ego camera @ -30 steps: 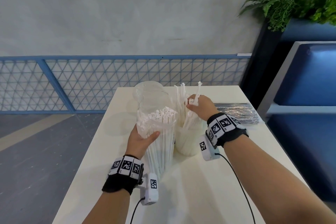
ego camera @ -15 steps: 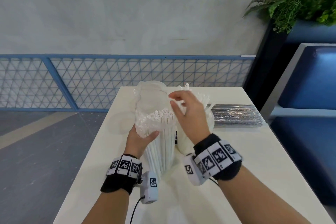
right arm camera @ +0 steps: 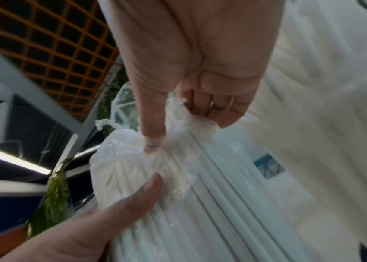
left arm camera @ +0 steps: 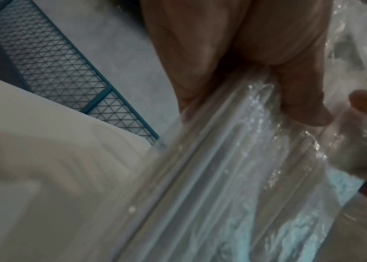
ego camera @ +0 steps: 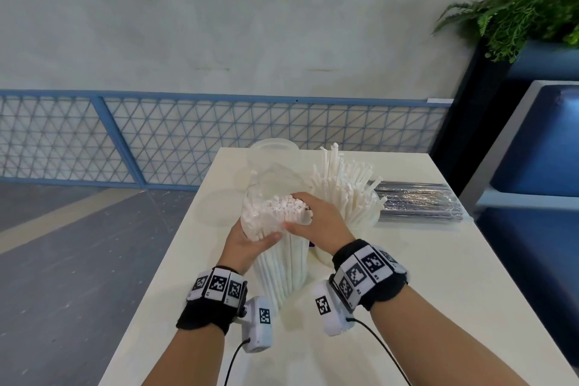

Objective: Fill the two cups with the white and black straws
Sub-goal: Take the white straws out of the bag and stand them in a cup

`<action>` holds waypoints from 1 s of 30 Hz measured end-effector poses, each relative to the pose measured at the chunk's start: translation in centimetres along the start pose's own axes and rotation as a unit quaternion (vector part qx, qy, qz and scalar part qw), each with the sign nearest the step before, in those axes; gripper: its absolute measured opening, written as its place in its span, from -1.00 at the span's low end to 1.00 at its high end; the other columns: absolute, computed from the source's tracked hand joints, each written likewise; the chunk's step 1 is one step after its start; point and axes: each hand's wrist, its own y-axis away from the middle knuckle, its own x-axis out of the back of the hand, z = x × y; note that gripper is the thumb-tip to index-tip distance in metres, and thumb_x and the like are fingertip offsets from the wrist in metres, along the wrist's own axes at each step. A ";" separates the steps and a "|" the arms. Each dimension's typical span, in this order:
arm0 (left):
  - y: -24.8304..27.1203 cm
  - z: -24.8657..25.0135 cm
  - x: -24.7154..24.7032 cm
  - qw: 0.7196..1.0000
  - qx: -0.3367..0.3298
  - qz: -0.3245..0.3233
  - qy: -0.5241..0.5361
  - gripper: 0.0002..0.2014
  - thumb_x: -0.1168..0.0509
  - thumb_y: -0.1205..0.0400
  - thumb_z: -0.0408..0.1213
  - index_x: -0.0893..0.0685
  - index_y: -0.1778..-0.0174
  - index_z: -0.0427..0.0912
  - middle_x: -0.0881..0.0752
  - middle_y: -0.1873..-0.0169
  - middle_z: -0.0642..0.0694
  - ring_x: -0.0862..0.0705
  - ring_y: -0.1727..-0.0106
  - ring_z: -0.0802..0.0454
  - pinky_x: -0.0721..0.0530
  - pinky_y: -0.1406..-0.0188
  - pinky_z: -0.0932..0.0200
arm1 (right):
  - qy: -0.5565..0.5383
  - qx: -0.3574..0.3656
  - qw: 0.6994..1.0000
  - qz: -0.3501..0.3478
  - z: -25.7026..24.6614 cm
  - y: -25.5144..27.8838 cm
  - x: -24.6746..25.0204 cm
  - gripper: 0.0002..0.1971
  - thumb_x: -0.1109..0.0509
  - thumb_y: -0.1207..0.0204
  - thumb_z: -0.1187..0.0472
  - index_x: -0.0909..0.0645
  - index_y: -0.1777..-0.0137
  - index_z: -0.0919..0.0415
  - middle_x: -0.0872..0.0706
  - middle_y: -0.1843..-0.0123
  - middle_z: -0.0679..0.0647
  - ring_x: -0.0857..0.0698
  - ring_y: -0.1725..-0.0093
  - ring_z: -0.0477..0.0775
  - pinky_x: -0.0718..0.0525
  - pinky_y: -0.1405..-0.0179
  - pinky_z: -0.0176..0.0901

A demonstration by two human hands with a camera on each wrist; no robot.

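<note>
White desk [ego camera: 438, 276] against a blue mesh railing [ego camera: 156, 135]. I see the left hand [ego camera: 242, 243] wrapped round an upright plastic-wrapped pack of white straws [ego camera: 282, 266] standing on the desk. Right hand [ego camera: 319, 224] pinches the wrap at the pack's top. Just behind, a cup [ego camera: 363, 219] bristles with loose white straws [ego camera: 341, 185]. Wrapped black straws [ego camera: 419, 202] lie far right.

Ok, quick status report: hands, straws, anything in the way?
Left hand grips bagged white straws, upright on table. Right hand pinches their tops. One cup holds white straws. Black straws untouched.
</note>
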 end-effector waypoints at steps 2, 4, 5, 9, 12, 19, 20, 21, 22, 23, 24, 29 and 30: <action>0.1 -0.1 0.0 1.000 0.003 -0.003 -0.007 -0.43 -0.60 -0.24 -0.29 -0.65 -0.18 -0.13 -0.79 -0.04 -0.06 -0.74 -0.13 0.07 -0.65 -0.16 0.13 | -0.056 -0.033 0.998 -0.008 0.4 0.4 -0.3 -0.43 -0.51 -0.42 0.10 -0.46 -0.43 0.07 -0.56 -0.29 -0.15 -0.48 -0.27 -0.16 -0.36 -0.22 -0.35; 0.0 -0.1 -0.2 1.000 0.001 -0.008 -0.021 -0.49 -0.59 -0.30 -0.40 -0.64 -0.16 -0.08 -0.77 -0.06 -0.05 -0.73 -0.13 0.10 -0.66 -0.12 0.20 | -0.104 -0.061 0.993 -0.011 0.9 0.3 -0.8 -0.44 -0.52 -0.39 0.09 -0.48 -0.40 0.05 -0.59 -0.29 -0.15 -0.52 -0.31 -0.11 -0.44 -0.32 -0.23; 0.0 0.0 -0.3 1.000 0.000 -0.009 -0.026 -0.51 -0.55 -0.33 -0.45 -0.63 -0.14 -0.04 -0.77 -0.06 -0.02 -0.74 -0.12 0.14 -0.66 -0.07 0.26 | -0.124 -0.069 0.990 -0.009 1.1 0.2 -1.1 -0.41 -0.52 -0.34 0.04 -0.50 -0.40 0.04 -0.63 -0.30 -0.10 -0.55 -0.33 -0.05 -0.48 -0.39 -0.10; 0.0 0.1 -0.5 0.999 -0.002 -0.020 -0.045 -0.53 -0.54 -0.35 -0.46 -0.63 -0.11 0.01 -0.76 -0.04 0.02 -0.73 -0.09 0.20 -0.66 -0.03 0.33 | -0.165 -0.103 0.981 -0.004 1.1 -0.1 -1.9 -0.27 -0.50 -0.31 -0.04 -0.40 -0.49 0.09 -0.54 -0.43 -0.05 -0.48 -0.44 -0.02 -0.41 -0.51 0.02; 0.0 -0.1 -0.4 0.998 -0.003 -0.020 -0.059 -0.43 -0.58 -0.31 -0.36 -0.61 -0.25 -0.15 -0.75 -0.12 -0.07 -0.71 -0.19 0.06 -0.65 -0.17 0.15 | -0.157 -0.098 0.983 0.013 1.1 -0.3 -2.4 -0.36 -0.50 -0.35 0.02 -0.46 -0.44 0.15 -0.68 -0.29 0.02 -0.62 -0.31 0.01 -0.53 -0.41 0.03; -0.1 -0.2 -0.5 0.997 -0.010 0.020 -0.078 -0.42 -0.58 -0.30 -0.34 -0.61 -0.25 -0.13 -0.75 -0.09 0.00 -0.70 -0.15 0.13 -0.64 -0.14 0.23 | -0.242 -0.048 0.964 0.098 -0.7 0.6 -1.4 -0.73 -0.46 -0.47 0.11 -0.58 -0.16 0.03 -0.75 -0.05 -0.10 -0.71 -0.04 -0.31 -0.60 -0.07 -0.42; -0.2 -0.3 -0.5 0.996 -0.010 0.023 -0.085 -0.43 -0.59 -0.30 -0.33 -0.61 -0.24 -0.13 -0.76 -0.08 -0.01 -0.71 -0.15 0.11 -0.64 -0.15 0.21 | -0.272 -0.043 0.955 0.108 -1.3 0.6 -0.9 -0.74 -0.45 -0.48 0.13 -0.57 -0.15 -0.01 -0.75 -0.07 -0.10 -0.70 -0.08 -0.31 -0.61 -0.14 -0.39; -0.3 -0.3 -0.5 0.996 -0.009 0.024 -0.091 -0.45 -0.59 -0.30 -0.32 -0.62 -0.22 -0.12 -0.76 -0.07 -0.02 -0.71 -0.15 0.09 -0.64 -0.16 0.17 | -0.296 -0.034 0.947 0.124 -1.6 0.4 -0.4 -0.73 -0.45 -0.48 0.12 -0.57 -0.17 0.02 -0.75 -0.11 -0.06 -0.70 -0.13 -0.23 -0.61 -0.23 -0.28; -0.3 -0.3 -0.6 0.995 -0.007 0.024 -0.095 -0.46 -0.59 -0.30 -0.31 -0.63 -0.20 -0.11 -0.76 -0.06 -0.03 -0.71 -0.15 0.06 -0.63 -0.19 0.12 | -0.312 -0.030 0.939 0.141 -2.0 0.1 0.0 -0.68 -0.46 -0.46 0.10 -0.59 -0.20 0.10 -0.76 -0.14 0.00 -0.71 -0.18 -0.13 -0.61 -0.30 -0.15; -0.4 -0.4 -0.7 0.995 -0.004 0.024 -0.098 -0.47 -0.60 -0.30 -0.30 -0.63 -0.19 -0.11 -0.77 -0.05 -0.05 -0.71 -0.15 0.05 -0.63 -0.22 0.07 | -0.323 -0.024 0.932 0.160 -2.3 -0.1 0.4 -0.62 -0.47 -0.45 0.07 -0.59 -0.24 0.17 -0.77 -0.15 0.04 -0.71 -0.19 -0.06 -0.60 -0.33 -0.02; -0.5 -0.5 -0.8 0.995 -0.002 0.026 -0.101 -0.47 -0.60 -0.29 -0.29 -0.64 -0.18 -0.13 -0.77 -0.05 -0.06 -0.71 -0.15 0.03 -0.63 -0.25 0.03 | -0.337 -0.020 0.925 0.177 -2.7 -0.2 0.7 -0.58 -0.47 -0.44 0.05 -0.59 -0.25 0.22 -0.78 -0.13 0.07 -0.73 -0.18 -0.01 -0.61 -0.33 0.06; -0.7 -0.6 -0.8 0.993 0.004 0.021 -0.119 -0.44 -0.61 -0.30 -0.27 -0.62 -0.21 -0.19 -0.77 -0.07 -0.09 -0.71 -0.15 0.01 -0.61 -0.28 -0.02 | -0.387 -0.028 0.894 0.224 -2.6 -0.3 1.8 -0.58 -0.48 -0.44 0.06 -0.61 -0.19 0.31 -0.78 -0.07 0.15 -0.74 -0.15 0.08 -0.61 -0.33 0.17; -0.7 -0.5 -0.8 0.993 0.004 0.021 -0.119 -0.44 -0.60 -0.30 -0.28 -0.62 -0.22 -0.19 -0.76 -0.07 -0.10 -0.71 -0.15 0.01 -0.61 -0.27 -0.01 | -0.392 -0.028 0.893 0.218 -2.5 -0.3 1.9 -0.51 -0.52 -0.36 0.00 -0.61 -0.19 0.30 -0.78 -0.09 0.16 -0.73 -0.16 0.09 -0.60 -0.34 0.17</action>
